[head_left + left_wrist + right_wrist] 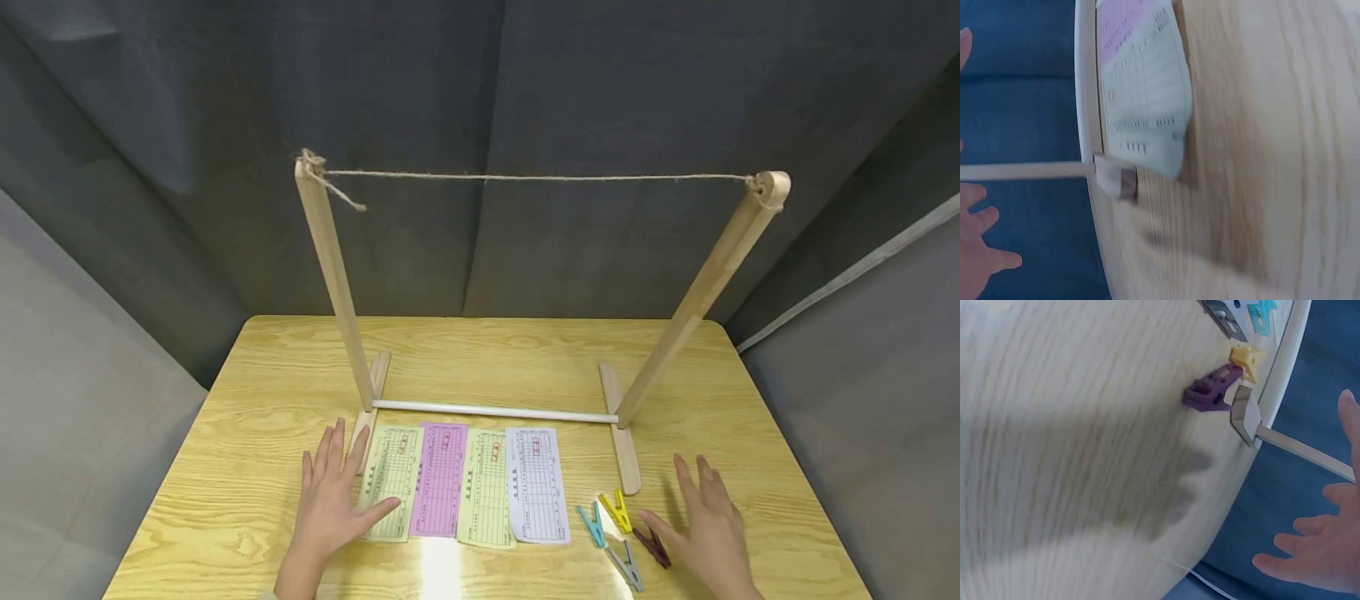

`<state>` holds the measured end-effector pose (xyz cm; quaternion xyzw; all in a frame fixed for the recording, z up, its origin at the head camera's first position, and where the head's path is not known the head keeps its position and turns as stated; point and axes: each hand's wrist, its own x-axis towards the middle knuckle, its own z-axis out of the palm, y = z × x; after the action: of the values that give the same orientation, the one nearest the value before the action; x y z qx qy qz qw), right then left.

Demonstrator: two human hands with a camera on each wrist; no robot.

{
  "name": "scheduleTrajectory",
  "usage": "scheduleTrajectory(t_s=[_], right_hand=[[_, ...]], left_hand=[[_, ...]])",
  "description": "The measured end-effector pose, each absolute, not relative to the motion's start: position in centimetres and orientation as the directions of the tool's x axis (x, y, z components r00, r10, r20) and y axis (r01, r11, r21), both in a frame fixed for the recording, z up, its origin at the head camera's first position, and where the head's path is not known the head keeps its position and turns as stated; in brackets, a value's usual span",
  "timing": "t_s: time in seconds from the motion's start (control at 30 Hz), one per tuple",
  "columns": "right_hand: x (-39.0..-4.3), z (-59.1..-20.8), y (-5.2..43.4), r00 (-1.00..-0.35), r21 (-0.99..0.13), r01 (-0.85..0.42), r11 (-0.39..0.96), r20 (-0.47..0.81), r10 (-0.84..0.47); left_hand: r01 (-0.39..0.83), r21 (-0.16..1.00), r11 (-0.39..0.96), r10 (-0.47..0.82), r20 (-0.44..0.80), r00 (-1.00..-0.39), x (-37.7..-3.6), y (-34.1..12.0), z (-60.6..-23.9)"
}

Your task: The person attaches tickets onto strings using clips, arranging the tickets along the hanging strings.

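My left hand (330,500) lies open and flat on the wooden table (247,400), its thumb touching the leftmost green paper slip (392,482). Beside that slip lie a pink slip (441,479), another green slip (487,487) and a white slip (536,485). My right hand (708,529) is open with spread fingers, just right of a maroon clothespin (652,546). Blue (592,525), yellow (617,510) and grey (626,565) clothespins lie close by. In the right wrist view the maroon clothespin (1210,394) sits beyond my open fingers (1316,550). The left wrist view is blurred and shows a pale slip (1144,112).
A wooden frame stands behind the slips: a left post (333,283), a right post (701,296), a white rod (495,411) low between them, and twine (540,177) strung across the tops. Grey curtains enclose the table on three sides.
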<state>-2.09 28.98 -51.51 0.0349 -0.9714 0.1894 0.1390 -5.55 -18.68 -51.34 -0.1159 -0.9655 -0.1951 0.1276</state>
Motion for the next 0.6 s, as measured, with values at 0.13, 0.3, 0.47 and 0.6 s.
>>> scheduleTrajectory(t_s=[0.13, 0.3, 0.47, 0.6], right_hand=[[-2.5, -52.0, 28.8, -0.951, -0.398, -0.141, 0.907, 0.31, -0.011], [-2.8, -52.7, 28.2, -0.944, -0.452, -0.138, 0.881, 0.329, 0.021], [-3.0, -53.6, 27.8, -0.936, -0.521, -0.154, 0.84, 0.348, 0.045], [-3.2, -54.3, 27.7, -0.955, -0.589, -0.123, 0.798, 0.291, 0.067]], left_hand=[[0.325, 0.34, 0.883, 0.205, 0.346, -0.916, -6.2, -17.4, -51.3], [0.405, 0.402, 0.821, 0.239, 0.402, -0.884, -7.1, -15.6, -51.8], [0.431, 0.507, 0.747, 0.255, 0.38, -0.889, -7.9, -13.5, -52.3], [0.428, 0.564, 0.706, 0.27, 0.344, -0.899, -8.6, -11.9, -52.5]])
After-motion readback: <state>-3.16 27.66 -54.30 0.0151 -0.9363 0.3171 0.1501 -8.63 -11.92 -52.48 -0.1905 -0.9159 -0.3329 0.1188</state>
